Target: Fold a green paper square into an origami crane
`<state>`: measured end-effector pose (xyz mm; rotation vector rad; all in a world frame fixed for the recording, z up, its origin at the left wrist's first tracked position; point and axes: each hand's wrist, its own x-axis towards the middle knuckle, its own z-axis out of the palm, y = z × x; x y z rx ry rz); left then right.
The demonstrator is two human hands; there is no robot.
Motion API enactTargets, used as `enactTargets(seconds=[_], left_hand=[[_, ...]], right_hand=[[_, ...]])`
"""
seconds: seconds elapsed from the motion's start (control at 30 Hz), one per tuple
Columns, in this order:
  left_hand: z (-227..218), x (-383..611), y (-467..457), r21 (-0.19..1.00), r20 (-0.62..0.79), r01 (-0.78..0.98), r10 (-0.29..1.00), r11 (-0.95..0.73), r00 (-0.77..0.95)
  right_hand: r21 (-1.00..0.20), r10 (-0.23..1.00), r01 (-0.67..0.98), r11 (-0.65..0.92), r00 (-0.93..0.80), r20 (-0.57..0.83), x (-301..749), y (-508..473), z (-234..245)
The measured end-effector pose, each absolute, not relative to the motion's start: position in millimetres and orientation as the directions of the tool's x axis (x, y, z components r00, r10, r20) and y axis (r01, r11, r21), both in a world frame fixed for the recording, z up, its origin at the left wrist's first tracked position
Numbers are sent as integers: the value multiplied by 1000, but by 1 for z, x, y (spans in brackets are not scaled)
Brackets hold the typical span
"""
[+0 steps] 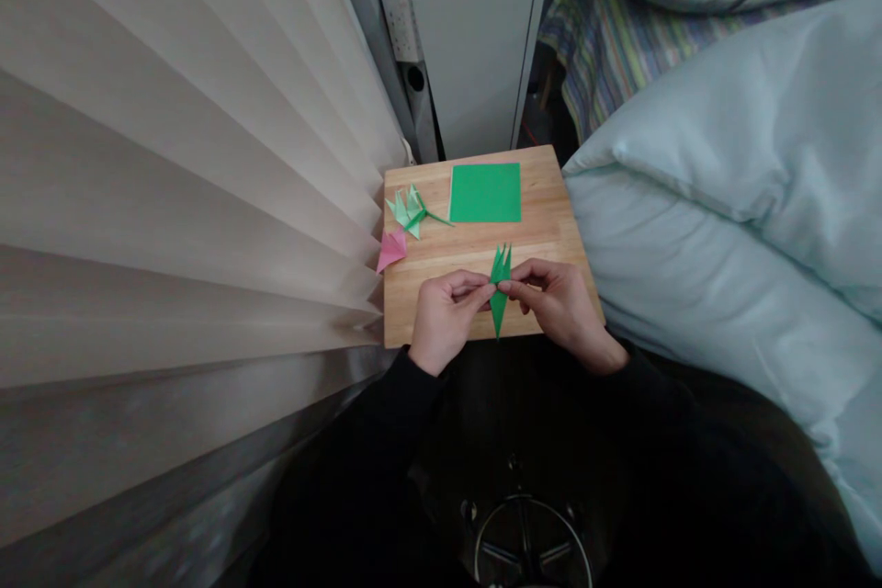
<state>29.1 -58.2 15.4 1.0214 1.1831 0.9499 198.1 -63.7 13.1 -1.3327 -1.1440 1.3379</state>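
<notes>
A folded green origami paper (499, 312), long and narrow with split points at its far end, is held upright over the near part of a small wooden table. My left hand (446, 310) pinches its left edge between thumb and fingers. From the other side, my right hand (557, 301) pinches the right edge, its thumb lying across the paper's front. Beyond both hands, a stack of green paper sheets (486, 193) rests on the table. The undersides of the pinching fingers are partly hidden.
At the wooden table's (441, 248) left edge lie green folded paper pieces (408, 209) and a pink folded paper (392, 248). A pleated curtain (207, 175) hangs close on the left. A pale blue duvet (723, 175) borders the right, a white cabinet (475, 64) the far side.
</notes>
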Motion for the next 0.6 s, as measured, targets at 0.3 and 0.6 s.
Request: enactTargets(seconds=[0.3,0.6], left_hand=[[17,21,-50,988,-127,101,981,112,147],[28,23,-57,877,-350,-212,874,432,338]], right_hand=[[-994,993,96,-48,-99,-58,203,-62,12],[-993,987,-72,-90,-139,-80,210,-60,28]])
